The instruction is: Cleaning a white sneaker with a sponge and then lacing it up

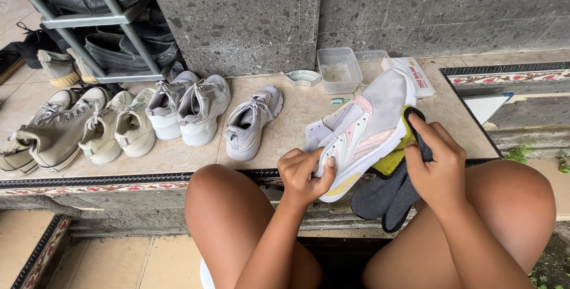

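My left hand (304,173) grips the heel end of a white and pink sneaker (362,129), held on its side above my knees. My right hand (436,161) pinches a grey and yellow cloth (392,191) against the sneaker's sole side; the cloth hangs down between my legs. A single grey sneaker (252,121) lies on the tiled ledge (285,135) just left of the held shoe.
Several pale sneakers (178,108) stand in a row along the ledge to the left. Two clear plastic tubs (338,69), a small dish (303,77) and a white packet (418,75) sit by the stone wall. A metal shoe rack (101,19) with dark shoes stands at top left.
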